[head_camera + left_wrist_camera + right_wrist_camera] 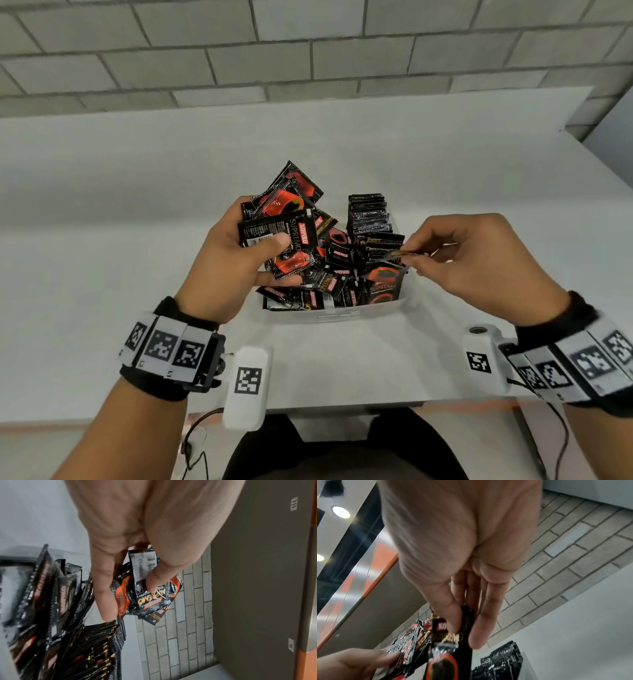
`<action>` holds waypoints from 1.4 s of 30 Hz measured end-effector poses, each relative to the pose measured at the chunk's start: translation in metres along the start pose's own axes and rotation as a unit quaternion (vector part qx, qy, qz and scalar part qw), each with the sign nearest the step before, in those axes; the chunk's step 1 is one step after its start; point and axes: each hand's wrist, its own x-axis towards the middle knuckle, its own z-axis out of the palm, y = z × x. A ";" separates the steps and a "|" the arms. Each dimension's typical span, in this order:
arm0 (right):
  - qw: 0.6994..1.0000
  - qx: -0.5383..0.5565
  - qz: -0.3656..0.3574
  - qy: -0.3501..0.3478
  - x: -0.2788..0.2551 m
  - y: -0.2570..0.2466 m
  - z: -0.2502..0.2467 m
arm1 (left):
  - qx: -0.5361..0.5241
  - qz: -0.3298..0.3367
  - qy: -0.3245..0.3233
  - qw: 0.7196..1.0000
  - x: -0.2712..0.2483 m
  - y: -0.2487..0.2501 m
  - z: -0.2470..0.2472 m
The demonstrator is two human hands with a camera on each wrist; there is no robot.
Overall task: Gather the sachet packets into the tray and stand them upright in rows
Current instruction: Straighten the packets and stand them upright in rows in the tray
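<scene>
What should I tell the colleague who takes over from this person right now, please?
Left hand: grips a fanned bunch of sachets above the tray.
Right hand: pinches a single sachet over the tray's right side.
Done: an upright row stands at the tray's far right.
Left: a loose pile still fills the tray's near and left part; stand those, and both held lots, in rows.

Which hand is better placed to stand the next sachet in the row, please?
The right hand: it pinches a single sachet right beside the upright row in the tray. The left hand is full, gripping a bunch of sachets.
</scene>
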 end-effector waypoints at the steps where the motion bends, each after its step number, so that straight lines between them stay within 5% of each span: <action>1: 0.999 -0.035 -0.020 -0.013 0.001 0.001 0.000 | -0.002 -0.001 0.000 1.000 0.000 0.000 0.000; 12: 0.986 -0.101 -0.112 -0.068 0.004 0.012 0.021 | -0.017 -0.037 -0.014 0.999 -0.001 -0.009 0.008; 19: 0.957 -0.193 -0.097 -0.191 0.010 0.011 0.024 | -0.023 -0.042 -0.013 0.999 -0.002 -0.011 0.006; 24: 0.978 -0.160 -0.050 -0.121 0.018 -0.002 0.008 | -0.021 -0.044 -0.010 0.999 -0.003 -0.012 0.003; 29: 0.959 -0.215 0.031 -0.181 0.030 -0.004 0.009 | -0.022 -0.044 -0.006 0.999 -0.004 -0.013 0.002; 42: 0.962 -0.177 -0.049 -0.203 0.030 0.007 0.016 | -0.014 -0.048 -0.006 0.999 -0.005 -0.016 0.001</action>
